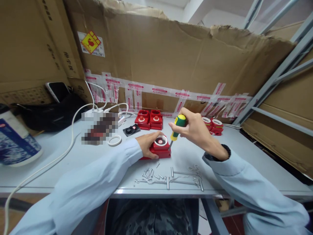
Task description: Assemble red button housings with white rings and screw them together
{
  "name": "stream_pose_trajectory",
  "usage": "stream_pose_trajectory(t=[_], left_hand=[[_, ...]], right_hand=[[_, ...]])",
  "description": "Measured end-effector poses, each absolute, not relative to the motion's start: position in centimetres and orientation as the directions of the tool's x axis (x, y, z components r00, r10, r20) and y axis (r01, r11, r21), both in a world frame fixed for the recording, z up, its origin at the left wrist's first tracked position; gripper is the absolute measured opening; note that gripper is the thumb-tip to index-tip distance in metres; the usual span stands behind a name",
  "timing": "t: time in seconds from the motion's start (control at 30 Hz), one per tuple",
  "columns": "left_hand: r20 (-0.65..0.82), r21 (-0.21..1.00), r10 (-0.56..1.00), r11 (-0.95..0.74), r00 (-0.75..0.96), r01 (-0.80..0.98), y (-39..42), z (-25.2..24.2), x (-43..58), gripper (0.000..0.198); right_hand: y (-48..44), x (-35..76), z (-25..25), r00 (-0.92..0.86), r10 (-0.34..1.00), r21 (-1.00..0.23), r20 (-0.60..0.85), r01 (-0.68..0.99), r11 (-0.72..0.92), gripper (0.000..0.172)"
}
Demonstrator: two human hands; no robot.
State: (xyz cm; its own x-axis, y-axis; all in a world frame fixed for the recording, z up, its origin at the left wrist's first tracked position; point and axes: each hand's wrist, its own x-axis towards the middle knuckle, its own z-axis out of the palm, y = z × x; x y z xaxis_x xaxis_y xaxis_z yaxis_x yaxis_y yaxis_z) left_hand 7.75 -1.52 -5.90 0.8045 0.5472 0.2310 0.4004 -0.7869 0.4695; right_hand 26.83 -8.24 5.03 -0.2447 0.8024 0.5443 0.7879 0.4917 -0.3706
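Note:
My left hand (149,144) is wrapped round the left side of a red box (162,152) with a white ring (160,141) on its top. A green and yellow screwdriver (180,123) is gripped in my right hand (194,129). Its shaft slants down to the box's right corner, where the tip meets a small screw. Several loose screws (148,173) lie on the table in front of the box, beside metal rods (183,173) with thin strings.
Red housings (149,120) stand behind the box, with more red parts (216,127) at the right. A black part (131,130) and a loose white ring (114,140) are on the left. Cables, a power strip (92,113) and a blue-white tub (18,140) sit further left. Cardboard (158,52) closes the back.

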Motion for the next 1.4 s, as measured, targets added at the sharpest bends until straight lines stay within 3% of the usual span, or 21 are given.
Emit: stream_pose_trajectory(t=[0.1, 0.2, 0.27, 0.37, 0.47, 0.63, 0.87, 1.2, 1.4], left_hand=[[0.232, 0.469, 0.546, -0.787, 0.805, 0.400, -1.6, -5.8, 7.8, 0.076], [0.234, 0.474, 0.547, -0.786, 0.804, 0.398, -1.5, -5.9, 7.8, 0.076], [0.239, 0.482, 0.547, -0.784, 0.802, 0.391, -1.4, -6.0, 7.8, 0.075], [0.251, 0.480, 0.543, -0.789, 0.802, 0.384, -1.3, -6.2, 7.8, 0.075], [0.257, 0.469, 0.544, -0.793, 0.799, 0.389, -1.4, -6.2, 7.9, 0.077], [0.260, 0.476, 0.543, -0.791, 0.798, 0.383, -1.4, -6.3, 8.0, 0.076], [0.261, 0.486, 0.543, -0.788, 0.798, 0.377, -1.1, -6.5, 7.9, 0.077], [0.278, 0.447, 0.626, -0.755, 0.728, 0.479, -1.2, -7.0, 8.0, 0.088], [0.286, 0.430, 0.653, -0.741, 0.701, 0.515, -1.1, -7.0, 7.9, 0.089]], right_hand=[[-7.7, 26.4, 4.4, -0.221, 0.746, -0.328, 0.628, 0.794, 0.511, 0.032], [-7.3, 27.0, 4.5, -0.297, 0.748, -0.350, 0.593, 0.743, 0.571, 0.020], [-7.3, 27.7, 5.1, -0.423, 0.769, -0.463, 0.479, 0.623, 0.631, 0.019], [-7.2, 29.0, 6.4, -0.704, 0.679, -0.682, 0.207, 0.393, 0.617, 0.038], [-7.2, 29.6, 7.2, -0.807, 0.583, -0.756, 0.096, 0.322, 0.570, 0.032], [-7.6, 29.1, 6.3, -0.664, 0.714, -0.710, 0.221, 0.393, 0.585, 0.027], [-8.4, 27.4, 4.3, -0.351, 0.808, -0.493, 0.473, 0.655, 0.573, 0.026], [-8.2, 27.8, 4.1, -0.309, 0.810, -0.431, 0.499, 0.722, 0.541, 0.023], [-7.3, 27.2, 3.4, -0.217, 0.791, -0.312, 0.572, 0.834, 0.455, 0.023]])
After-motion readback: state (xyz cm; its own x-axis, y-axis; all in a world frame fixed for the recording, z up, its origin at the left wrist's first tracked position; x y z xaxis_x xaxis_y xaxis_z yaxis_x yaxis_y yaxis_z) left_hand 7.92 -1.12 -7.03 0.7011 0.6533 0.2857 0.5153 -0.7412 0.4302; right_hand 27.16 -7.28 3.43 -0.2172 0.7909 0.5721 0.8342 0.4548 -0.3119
